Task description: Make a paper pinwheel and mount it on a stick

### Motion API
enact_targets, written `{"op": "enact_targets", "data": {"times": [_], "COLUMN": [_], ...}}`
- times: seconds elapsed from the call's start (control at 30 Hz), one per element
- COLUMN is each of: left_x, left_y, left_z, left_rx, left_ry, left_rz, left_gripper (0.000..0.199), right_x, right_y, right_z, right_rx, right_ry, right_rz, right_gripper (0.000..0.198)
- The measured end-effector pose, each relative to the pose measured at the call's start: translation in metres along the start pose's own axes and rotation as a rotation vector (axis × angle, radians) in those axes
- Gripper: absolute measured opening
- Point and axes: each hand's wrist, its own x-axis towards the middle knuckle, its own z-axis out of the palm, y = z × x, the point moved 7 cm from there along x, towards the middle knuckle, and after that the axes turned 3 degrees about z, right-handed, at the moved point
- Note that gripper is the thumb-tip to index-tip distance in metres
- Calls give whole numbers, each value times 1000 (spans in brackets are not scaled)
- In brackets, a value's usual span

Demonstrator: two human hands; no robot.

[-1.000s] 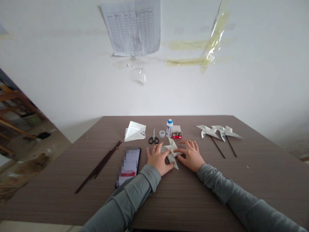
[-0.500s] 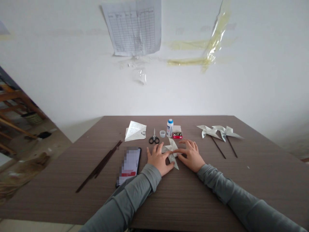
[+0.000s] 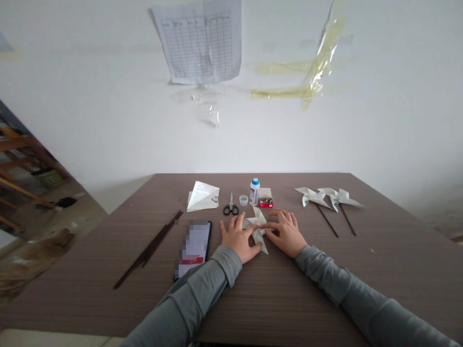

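A folded paper pinwheel [image 3: 259, 235] lies flat on the table between my hands. My left hand [image 3: 239, 240] rests over its left side, fingers spread, with a fingertip pressing near the centre. From the right, my right hand [image 3: 287, 233] reaches in with its fingers apart, and one fingertip touches the pinwheel's middle beside the left one. Neither hand is wrapped round anything. What lies right under the fingertips is hidden. Just beyond stand a small white bottle with a blue cap [image 3: 254, 192] and an open red box of small metal pieces [image 3: 266, 202].
Scissors [image 3: 230, 207] and a clear cap [image 3: 243, 200] lie behind my left hand, with folded paper sheets [image 3: 202, 196] farther left. A phone [image 3: 195, 248] lies by my left forearm, dark sticks [image 3: 152, 243] beyond it. Two pinwheels on sticks [image 3: 314, 198] lie at the right.
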Motion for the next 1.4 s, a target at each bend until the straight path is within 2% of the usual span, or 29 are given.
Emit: {"op": "enact_targets", "data": {"times": [0.13,0.27,0.5,0.77,1.1,1.4], "left_x": [0,0,0,0,-1,1], "left_y": [-1,0,-3,-3,0,-3], "left_z": [0,-1,1,0,-3,7], "left_rx": [7,9,6,28,68,12], "left_ry": [-24,-23,52,-3,-35,37], "left_rz": [-16,-21,6,-11,-13,58], "left_gripper": [68,68,68,69,72,66], "right_x": [-1,0,1,-1,1,1], "right_y": [1,1,1,-2,0,1], "right_z": [-1,1,1,-2,3,3], "right_rx": [20,1,-11,-2,-35,1], "right_ry": [51,32,27,56,-23,22], "right_rz": [-30,-18,1,-31,-4,-26], "right_gripper": [25,25,23,26,32,28]}}
